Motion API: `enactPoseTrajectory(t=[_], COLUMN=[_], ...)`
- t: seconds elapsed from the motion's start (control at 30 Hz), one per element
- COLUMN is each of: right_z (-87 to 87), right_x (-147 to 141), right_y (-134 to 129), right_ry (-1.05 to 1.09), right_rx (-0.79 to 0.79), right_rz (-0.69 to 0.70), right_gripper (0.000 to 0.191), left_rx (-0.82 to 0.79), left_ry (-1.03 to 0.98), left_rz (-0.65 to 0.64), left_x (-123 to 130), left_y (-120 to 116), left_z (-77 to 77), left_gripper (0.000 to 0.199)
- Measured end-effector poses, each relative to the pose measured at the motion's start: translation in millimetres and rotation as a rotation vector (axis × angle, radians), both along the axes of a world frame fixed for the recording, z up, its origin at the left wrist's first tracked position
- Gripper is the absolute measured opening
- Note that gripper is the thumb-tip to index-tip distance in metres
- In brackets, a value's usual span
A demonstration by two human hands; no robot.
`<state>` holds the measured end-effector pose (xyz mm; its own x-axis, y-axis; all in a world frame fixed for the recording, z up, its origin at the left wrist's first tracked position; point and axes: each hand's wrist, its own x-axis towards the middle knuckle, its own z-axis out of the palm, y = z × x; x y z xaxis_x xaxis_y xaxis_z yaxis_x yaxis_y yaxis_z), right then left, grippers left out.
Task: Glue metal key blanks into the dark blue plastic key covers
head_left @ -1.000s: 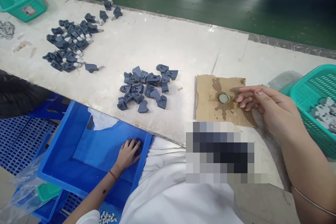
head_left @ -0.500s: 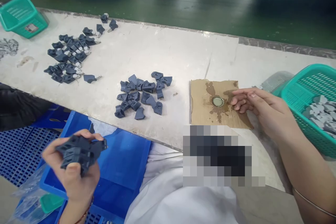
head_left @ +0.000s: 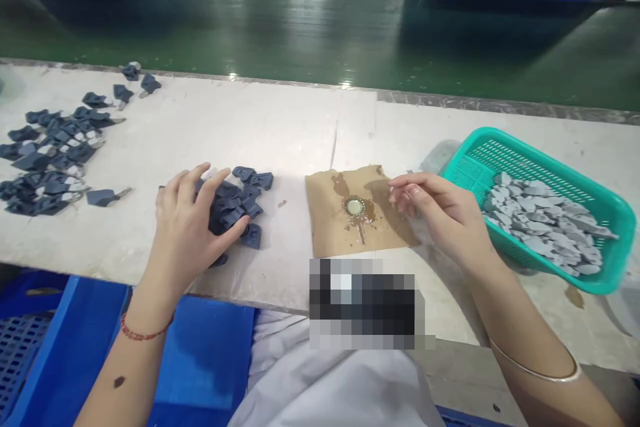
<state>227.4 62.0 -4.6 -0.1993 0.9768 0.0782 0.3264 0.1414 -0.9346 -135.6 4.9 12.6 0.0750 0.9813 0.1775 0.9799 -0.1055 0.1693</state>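
Note:
My left hand (head_left: 187, 220) is spread, palm down, over a pile of dark blue-grey molded plastic parts (head_left: 233, 203). Its fingers are apart around the pile's left side, hiding several pieces. To the right lies a piece of brown cardboard (head_left: 330, 233) with wet stains. A small round metal cap (head_left: 355, 207) with pale contents sits on it. Just above the cardboard's right edge, my right hand (head_left: 440, 210) hovers with curled fingers, thumb against the index finger. Whether anything small is inside that pinch is hidden.
A green plastic basket (head_left: 540, 140) of light grey pieces (head_left: 547, 220) stands on the right. More dark parts with pale pieces attached (head_left: 65, 140) are spread at the left. Behind the white table (head_left: 280, 113) runs a green belt (head_left: 280, 33). A blue bin (head_left: 200, 353) sits below the front edge.
My left hand has come up from above the blue bin to the pile, and the handful of dark parts it held is now among the pile. The view has swung right.

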Motion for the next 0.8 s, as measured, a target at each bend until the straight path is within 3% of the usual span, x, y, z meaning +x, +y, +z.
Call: enactPoseTrajectory(t=[0.07, 0.2, 0.33, 0.43, 0.53, 0.63, 0.8], right_z=[12.4, 47.5, 66.9, 61.3, 49.1, 40.9, 30.9], right_x=[2.8, 29.4, 86.3, 122.1, 136.5, 139.3, 145.7], right_y=[-6.1, -11.6, -6.0, -4.0, -3.6, -1.4, 5.1], right_ry=[-0.026, -0.251, -0.773, -0.904, -0.910, -0.909, -0.841], right_rx=[0.069, 0.166, -0.014, -0.148, -0.214, -0.144, -0.024], right_rz=[-0.031, -0.141, -0.332, -0.217, -0.039, 0.072, 0.213], right_gripper=[0.021, 0.020, 0.029, 0.035, 0.041, 0.043, 0.039], left_rx=[0.008, -0.007, 0.023, 0.002, -0.072, -0.158, -0.195], left_ry=[0.016, 0.089, 0.166, 0.188, 0.176, 0.119, -0.047], left_rz=[0.000, -0.084, -0.098, -0.148, -0.163, -0.129, -0.070], left_x=[4.7, 13.8, 20.8, 22.8, 17.2, 1.8, -23.5], left_y=[-0.7, -0.3, 10.9, 22.3, 31.7, 39.5, 48.8], left_z=[2.4, 4.6, 4.9, 6.7, 8.7, 6.7, -1.2], left_gripper=[0.067, 0.044, 0.043, 0.050, 0.063, 0.064, 0.047])
